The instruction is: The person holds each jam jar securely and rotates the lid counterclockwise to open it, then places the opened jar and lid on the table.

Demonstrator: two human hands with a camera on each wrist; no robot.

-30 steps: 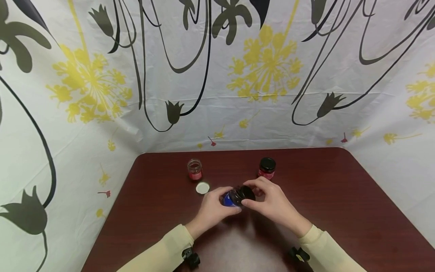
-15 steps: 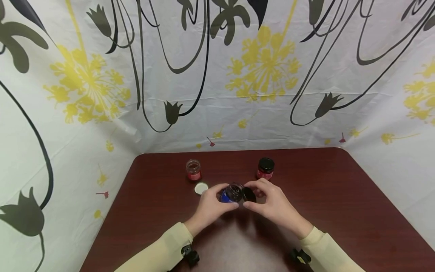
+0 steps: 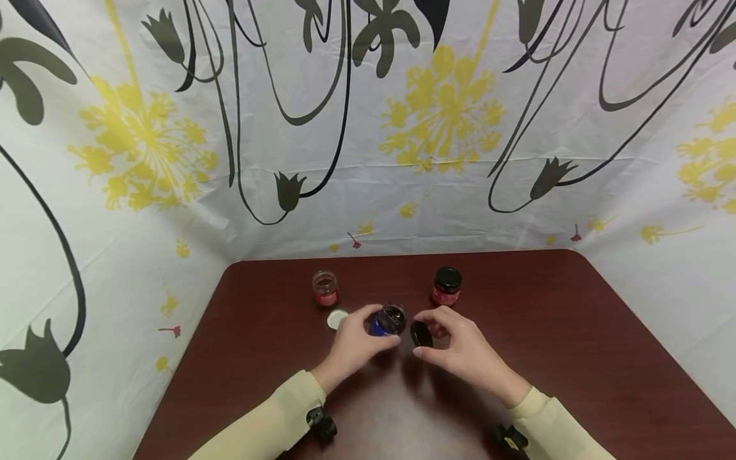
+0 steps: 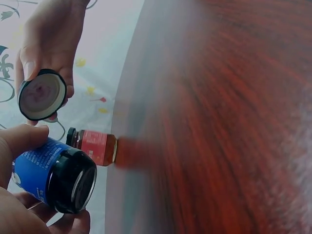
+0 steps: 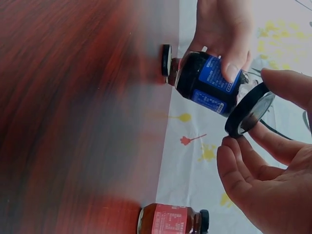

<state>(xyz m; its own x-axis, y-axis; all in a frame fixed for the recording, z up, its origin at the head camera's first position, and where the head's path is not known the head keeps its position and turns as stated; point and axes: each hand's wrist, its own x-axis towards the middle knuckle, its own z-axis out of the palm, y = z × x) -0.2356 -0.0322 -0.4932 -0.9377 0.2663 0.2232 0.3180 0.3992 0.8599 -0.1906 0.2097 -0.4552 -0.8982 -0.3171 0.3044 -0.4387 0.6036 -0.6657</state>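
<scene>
My left hand (image 3: 355, 345) grips a glass jar (image 3: 387, 321) with a blue label and dark contents, lifted above the table. The jar's mouth is uncovered and tilted towards the right. Just apart from that mouth, my right hand (image 3: 462, 348) holds a black lid (image 3: 421, 334) by its rim, between thumb and fingers. The pale inside of this lid (image 4: 43, 94) shows in the left wrist view. In the right wrist view the lid (image 5: 247, 111) overlaps the mouth end of the blue-labelled jar (image 5: 208, 80).
A red-labelled jar with a black lid on (image 3: 446, 287) stands at the back of the dark reddish table (image 3: 540, 306). To its left stands an uncovered glass jar (image 3: 326, 289) with a red label. A pale lid (image 3: 336, 319) lies before it. Patterned cloth (image 3: 368, 153) hangs behind.
The black lid has come away from the jar's mouth, and a gap now parts them. My left hand has drawn the jar slightly left and back, turning its mouth more upward.
</scene>
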